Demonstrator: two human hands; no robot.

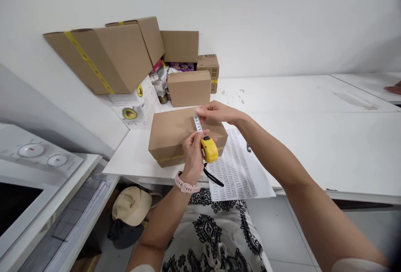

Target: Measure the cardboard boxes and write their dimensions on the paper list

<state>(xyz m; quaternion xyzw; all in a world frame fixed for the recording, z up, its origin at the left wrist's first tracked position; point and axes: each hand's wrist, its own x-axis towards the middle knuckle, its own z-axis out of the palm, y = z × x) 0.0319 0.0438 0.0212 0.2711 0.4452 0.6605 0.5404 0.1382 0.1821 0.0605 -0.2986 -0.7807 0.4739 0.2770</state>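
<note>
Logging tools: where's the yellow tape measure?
Head view, just right of centre: the yellow tape measure is in the left hand, blade over the nearest cardboard box.

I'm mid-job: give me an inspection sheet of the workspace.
Surface: glossy white tabletop, marked near the wall.
Job's things: yellow plastic tape measure with black strap, its white blade out over a brown rectangular cardboard box; printed white paper sheet beside the box, overhanging the front edge.
Clutter: more brown cardboard boxes and an avocado-printed white carton behind, toward the left.
Hands: left hand holds the tape measure; right hand is at the blade's end.
Cables: nothing seen.
Surroundings: white appliance at left; beige fabric cap below the tabletop; another person's hand, far right.
</note>
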